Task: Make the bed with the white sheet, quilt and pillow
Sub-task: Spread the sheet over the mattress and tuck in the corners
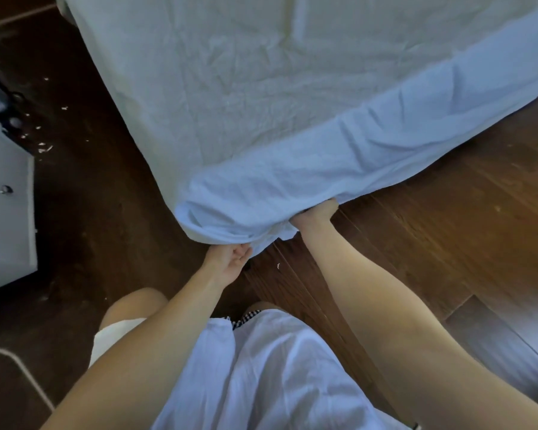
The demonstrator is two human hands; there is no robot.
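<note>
- The bed [218, 88], covered by the sheet [292, 181], fills the upper middle and upper right of the frame; its corner points toward the lower middle.
- The left hand [227, 260] sits at the sheet's edge just below that corner.
- The right hand [316, 214] lies to the right and slightly higher, reaching under the sheet's hanging edge.
- The floor [448, 228] runs along the bed's left and right sides.
- A cabinet [7, 212] stands at the left edge of the frame, with scraps [44, 147] on the floor above it.
- A cable [22, 370] crosses the lower left corner.
</note>
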